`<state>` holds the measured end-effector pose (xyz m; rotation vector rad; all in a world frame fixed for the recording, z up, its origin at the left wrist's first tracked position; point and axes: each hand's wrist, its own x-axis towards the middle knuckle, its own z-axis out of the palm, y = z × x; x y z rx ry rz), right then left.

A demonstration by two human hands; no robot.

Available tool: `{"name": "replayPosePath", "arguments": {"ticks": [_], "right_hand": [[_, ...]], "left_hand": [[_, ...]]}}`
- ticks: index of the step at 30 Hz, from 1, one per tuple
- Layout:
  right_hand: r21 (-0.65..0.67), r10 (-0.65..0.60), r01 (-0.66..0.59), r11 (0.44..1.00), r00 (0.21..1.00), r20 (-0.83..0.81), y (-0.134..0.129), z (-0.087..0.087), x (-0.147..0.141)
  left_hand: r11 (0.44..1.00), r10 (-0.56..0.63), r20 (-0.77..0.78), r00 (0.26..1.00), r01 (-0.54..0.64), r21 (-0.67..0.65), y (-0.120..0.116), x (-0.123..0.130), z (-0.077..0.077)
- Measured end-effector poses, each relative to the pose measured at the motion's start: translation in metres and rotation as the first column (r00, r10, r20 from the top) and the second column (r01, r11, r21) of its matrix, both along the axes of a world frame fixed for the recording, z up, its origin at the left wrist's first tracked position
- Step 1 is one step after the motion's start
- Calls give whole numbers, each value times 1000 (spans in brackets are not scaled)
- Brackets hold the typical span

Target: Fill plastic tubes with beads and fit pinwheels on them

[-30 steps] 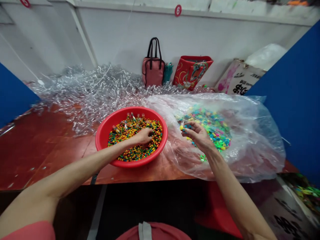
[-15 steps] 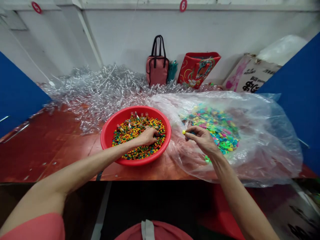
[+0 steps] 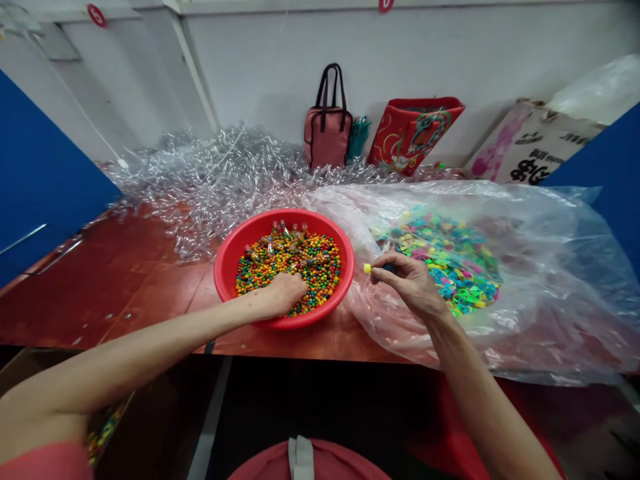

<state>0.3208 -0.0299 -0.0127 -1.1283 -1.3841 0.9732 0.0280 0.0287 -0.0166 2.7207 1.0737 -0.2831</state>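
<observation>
My left hand (image 3: 285,294) is curled low over the small multicoloured balls (image 3: 260,272) in a red basin (image 3: 223,283). Its fingertips are hidden, so whatever they hold cannot be made out. Several clear little tubes (image 3: 271,245) stick up from the balls toward the basin's back. To the right of the basin, my right hand (image 3: 413,283) pinches a small yellow cap (image 3: 367,268) between thumb and fingertips, above the clear plastic sheet. Just beyond that hand lies a pile of flat colourful plastic pieces (image 3: 457,270) on the plastic.
A large heap of clear tubes (image 3: 240,167) spreads across the back left of the red table (image 3: 145,267). Against the wall stand a pink bag (image 3: 327,137), a red gift bag (image 3: 410,137) and a printed carton (image 3: 530,143). Clear plastic sheeting (image 3: 545,280) covers the right side.
My left hand has moved left and toward me within the basin, its fingers now more tucked in. My right hand still pinches the yellow cap. The whole view has shifted slightly.
</observation>
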Motion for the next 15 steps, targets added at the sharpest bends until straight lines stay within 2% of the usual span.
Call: {"name": "replayPosePath", "arguments": {"ticks": [2, 4, 5, 7, 9, 12, 15], "right_hand": [[5, 11, -11, 1000, 1000, 26, 1, 1, -5], [22, 27, -28, 999, 998, 62, 3, 3, -9], [36, 34, -37, 999, 996, 85, 4, 5, -10], [78, 42, -53, 996, 990, 135, 8, 8, -12], [116, 41, -62, 991, 983, 177, 13, 11, -16], [144, 62, -92, 985, 978, 197, 23, 16, -26], [160, 127, -163, 974, 969, 213, 33, 23, -41]], "left_hand": [[997, 44, 123, 991, -36, -69, 9, 14, -8], [970, 140, 265, 954, -78, -232, 22, 23, -13], [938, 205, 349, 914, -82, -336, 28, 24, -14], [835, 362, 497, 789, -38, -548, 37, 18, -12], [709, 524, 553, 648, 29, -705, 38, 6, -7], [573, 677, 531, 509, 87, -815, 31, -12, 1], [482, 753, 496, 432, 150, -863, 19, -26, 6]]}}
